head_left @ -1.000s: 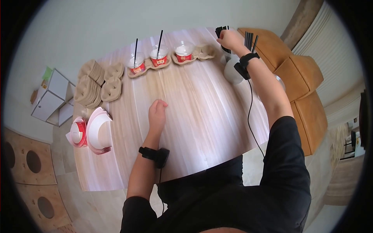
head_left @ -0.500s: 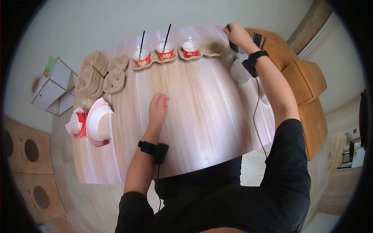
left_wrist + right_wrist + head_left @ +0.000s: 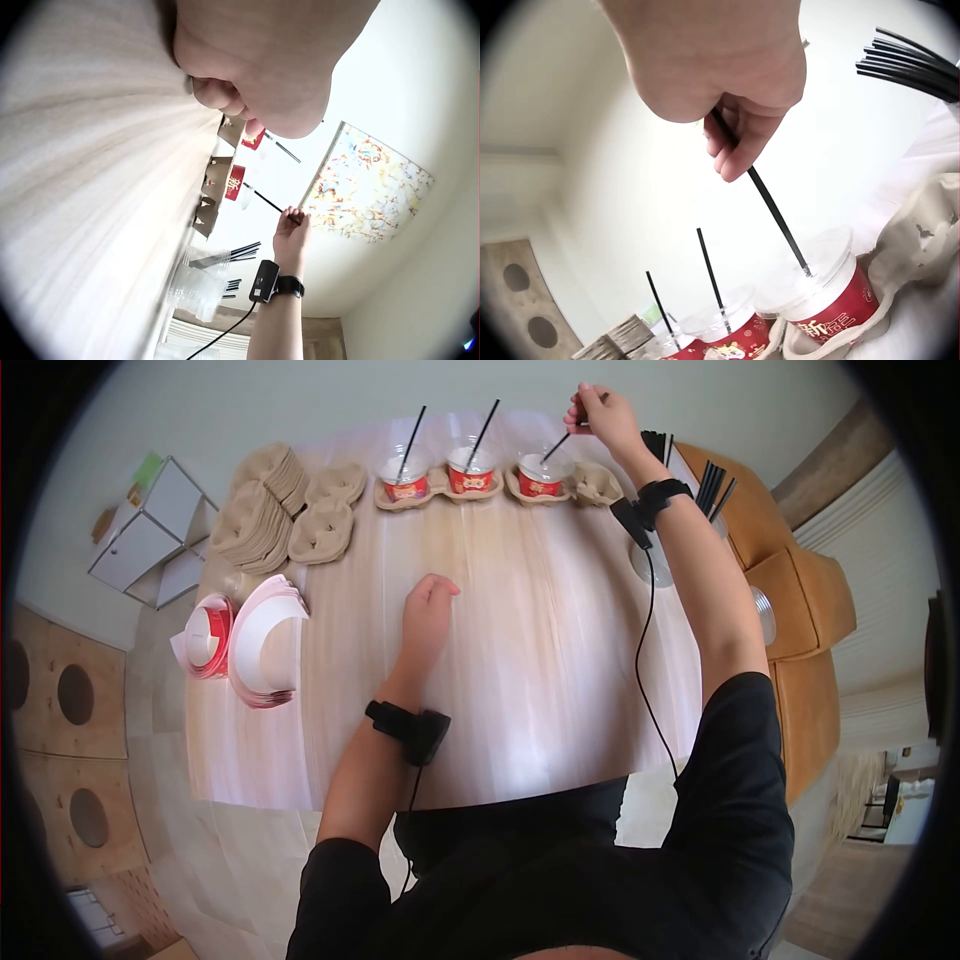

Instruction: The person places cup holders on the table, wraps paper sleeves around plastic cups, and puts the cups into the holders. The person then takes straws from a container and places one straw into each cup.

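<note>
My right hand (image 3: pixel 606 422) pinches a black straw (image 3: pixel 776 214) near its upper end. Tilted, the straw slants down to the clear lid of a cup with a red sleeve (image 3: pixel 836 304), its lower tip right at the lid's centre. That cup sits in one hollow of a cardboard cup carrier (image 3: pixel 595 482); the hollow beside it holds no cup. Two more red-sleeved cups, a middle cup (image 3: pixel 470 478) and a left cup (image 3: pixel 405 485), stand in another carrier, each with a straw upright in its lid. Over the table's middle, my left hand (image 3: pixel 428 615) hangs loosely curled, holding nothing.
Clear containers of black straws (image 3: pixel 710 490) stand at the back right. Stacked cup carriers (image 3: pixel 250 525) sit at the left. In front of them are white and pink paper bowls (image 3: pixel 262 645) and a red-white stack (image 3: pixel 208 638). A cable (image 3: pixel 640 680) hangs from the right wrist.
My right hand has drawn a straw from the container at the back right and carried it left to the third cup. The left hand has stayed much the same, over the table.
</note>
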The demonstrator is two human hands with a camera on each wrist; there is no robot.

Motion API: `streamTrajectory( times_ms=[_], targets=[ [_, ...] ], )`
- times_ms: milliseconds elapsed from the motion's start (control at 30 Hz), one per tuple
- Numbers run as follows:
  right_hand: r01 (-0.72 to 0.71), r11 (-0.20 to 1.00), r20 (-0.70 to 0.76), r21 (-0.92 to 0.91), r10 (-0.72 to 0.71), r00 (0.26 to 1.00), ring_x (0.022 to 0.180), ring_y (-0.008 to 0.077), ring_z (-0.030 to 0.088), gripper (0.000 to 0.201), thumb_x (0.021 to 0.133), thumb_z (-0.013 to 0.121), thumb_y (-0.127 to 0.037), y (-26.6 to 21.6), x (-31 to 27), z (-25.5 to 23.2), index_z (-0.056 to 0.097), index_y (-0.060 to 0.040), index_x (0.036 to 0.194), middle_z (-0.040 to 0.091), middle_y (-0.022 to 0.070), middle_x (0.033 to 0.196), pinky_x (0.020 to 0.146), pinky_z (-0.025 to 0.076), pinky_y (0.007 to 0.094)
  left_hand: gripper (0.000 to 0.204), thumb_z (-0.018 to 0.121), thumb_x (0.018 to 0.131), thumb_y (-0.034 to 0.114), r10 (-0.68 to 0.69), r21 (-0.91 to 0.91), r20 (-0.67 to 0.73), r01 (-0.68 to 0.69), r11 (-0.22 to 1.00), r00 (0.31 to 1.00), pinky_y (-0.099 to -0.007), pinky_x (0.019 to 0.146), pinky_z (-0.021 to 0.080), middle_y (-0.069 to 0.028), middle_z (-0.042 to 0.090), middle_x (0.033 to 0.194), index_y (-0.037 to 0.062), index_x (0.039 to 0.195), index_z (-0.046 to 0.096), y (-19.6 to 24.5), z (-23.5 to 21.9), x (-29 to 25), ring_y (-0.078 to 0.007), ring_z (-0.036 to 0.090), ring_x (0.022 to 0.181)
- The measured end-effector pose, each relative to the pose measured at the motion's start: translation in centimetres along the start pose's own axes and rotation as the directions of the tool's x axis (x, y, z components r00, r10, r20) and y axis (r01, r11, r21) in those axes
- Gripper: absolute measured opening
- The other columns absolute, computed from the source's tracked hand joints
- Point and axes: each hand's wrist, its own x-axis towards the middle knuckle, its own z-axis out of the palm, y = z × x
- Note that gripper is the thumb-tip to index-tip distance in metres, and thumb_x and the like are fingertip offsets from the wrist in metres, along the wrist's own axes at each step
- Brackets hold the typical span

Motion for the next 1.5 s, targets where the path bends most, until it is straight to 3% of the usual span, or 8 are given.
streamTrajectory(
  times_ms=[200,367,433,600,867,933,1000,1500],
  targets=[
    [-0.101,0.942,0.065,-0.32,0.128,0.99,0.063,0.0194,0.066,0.03,0.095,0.054,-0.023,3.7,2.2,3.3,0.051,0.0065,0.099,0.062,0.0128,0.074,0.055,0.058,0.032,0.017,0.046,0.091,0.013,0.169,0.144,-0.011,-0.166,0.976,0.986,-0.0225,0.051,0.031,0.0049,0.044,0.062,0.0067,0.08,0.058,-0.5,0.6,0.1,-0.0048,0.038,0.056],
    [0.073,0.952,-0.017,-0.297,-0.081,0.997,0.062,0.0203,0.067,0.025,0.093,0.056,-0.018,5.4,2.4,5.7,0.052,0.0064,0.099,0.065,0.0141,0.074,0.053,0.057,0.0326,0.019,0.049,0.089,0.015,0.23,0.248,-0.065,-0.207,0.946,0.971,-0.0307,0.066,0.045,-0.0112,0.06,0.07,0.0024,0.082,0.061,0.2,0.4,-0.2,-0.0175,0.057,0.069],
    [-0.051,0.921,0.113,-0.385,0.102,0.988,0.062,0.0197,0.067,0.023,0.092,0.055,-0.016,6.7,2.6,4.0,0.055,0.0071,0.096,0.065,0.0146,0.074,0.054,0.056,0.0327,0.018,0.049,0.089,0.015,0.256,0.283,-0.073,-0.226,0.932,0.964,-0.0306,0.067,0.045,-0.0108,0.06,0.071,0.002,0.082,0.061,-0.3,0.0,0.1,-0.0173,0.057,0.07],
    [0.126,0.845,-0.092,-0.52,-0.202,0.975,0.072,0.0254,0.067,0.07,0.077,0.074,-0.028,3.9,-0.6,2.9,0.044,0.0102,0.127,0.059,0.0264,0.113,0.07,0.054,0.0352,0.016,0.05,0.089,0.012,0.273,0.282,-0.024,-0.256,0.925,0.962,-0.0277,0.072,0.044,-0.0048,0.06,0.077,0.0006,0.084,0.06,-0.6,0.1,0.3,-0.0142,0.054,0.074],
    [0.386,0.657,0.219,-0.647,-0.325,0.92,0.097,0.0226,0.063,0.036,0.087,0.066,-0.022,-6.3,-19.5,-4.7,0.058,0.0012,0.114,0.062,0.0131,0.113,0.079,0.052,0.0331,0.011,0.05,0.092,0.011,-0.05,-0.258,0.043,0.059,0.964,0.998,-0.0197,0.046,0.028,0.0032,0.044,0.063,0.0063,0.084,0.056,1.5,0.4,-0.5,-0.0041,0.037,0.053],
    [0.328,0.67,0.14,-0.666,-0.319,0.937,0.091,0.0263,0.063,0.03,0.087,0.063,-0.021,-7.8,-23.3,-8.6,0.062,0.0021,0.106,0.066,0.0171,0.1,0.077,0.05,0.0356,0.01,0.05,0.094,0.012,-0.056,-0.286,0.05,0.068,0.956,0.997,-0.0184,0.045,0.027,0.0038,0.041,0.064,0.0069,0.086,0.054,1.7,0.3,-0.5,-0.0042,0.037,0.053],
    [-0.05,0.649,-0.116,-0.759,-0.059,0.992,0.09,0.0291,0.063,0.027,0.089,0.06,-0.02,-9.7,-26.7,-12.4,0.062,0.0018,0.105,0.066,0.018,0.099,0.077,0.05,0.0365,0.011,0.049,0.095,0.012,-0.035,-0.376,0.072,0.06,0.925,0.997,-0.0193,0.046,0.03,0.0023,0.044,0.069,0.0052,0.088,0.054,1.2,-0.2,-0.1,-0.0052,0.039,0.055],
    [0.022,0.326,0.012,-0.945,-0.034,0.999,0.076,0.0393,0.061,0.013,0.085,0.057,-0.008,-6.0,-34.2,-22.2,0.064,0.0011,0.091,0.064,0.0218,0.082,0.069,0.049,0.0442,0.018,0.045,0.097,0.018,-0.028,-0.573,0.086,0.072,0.816,0.996,-0.0257,0.067,0.043,-0.004,0.056,0.087,0.0033,0.1,0.055,-0.1,-2.1,-0.3,-0.013,0.052,0.077]
  ],
)
